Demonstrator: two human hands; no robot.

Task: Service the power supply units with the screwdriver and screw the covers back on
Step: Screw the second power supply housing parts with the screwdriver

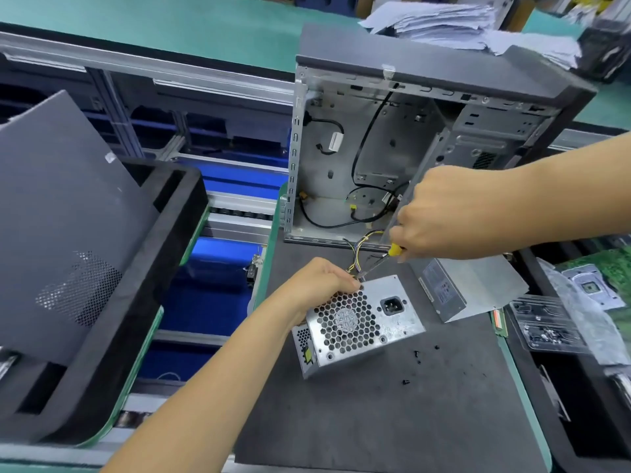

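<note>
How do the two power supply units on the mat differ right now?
The near power supply unit is tilted up on an edge, gripped by the left hand, fan grille and socket facing the camera. The far power supply unit lies flat, unheld, label side showing. The right hand aims the screwdriver at the near one. Both are grey metal boxes.

L hand point(319, 279) gripping, R hand point(440, 216) fisted.

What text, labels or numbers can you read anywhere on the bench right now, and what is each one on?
No text can be read.
Round sticker on the fan of the power supply unit held by the left hand: print too blurred.
Side label on the second power supply unit: too small and blurred.
Stack of papers behind the computer case: no legible print.
</note>
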